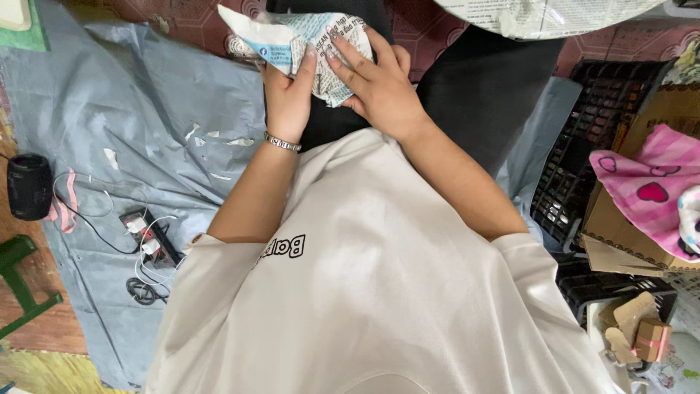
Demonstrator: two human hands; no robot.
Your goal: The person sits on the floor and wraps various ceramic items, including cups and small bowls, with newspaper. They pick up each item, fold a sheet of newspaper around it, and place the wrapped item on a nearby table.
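Now both hands clasp the newspaper-wrapped bundle [306, 47]: left hand [288, 98] gripping from beneath, right hand [379, 84] pressed flat on top. Left of them lie grey sheet [109, 95] and power strip [149, 237]; right, black crate [590, 146], pink cloth [649, 190].

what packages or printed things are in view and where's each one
Newspaper-wrapped bundle: top centre, held by left hand and right hand; white, black print, blue patch.
Newspaper sheet: top right edge, crumpled, white.
Cardboard box: right side, brown, under pink heart-patterned cloth.
Small cardboard boxes: bottom right, brown.
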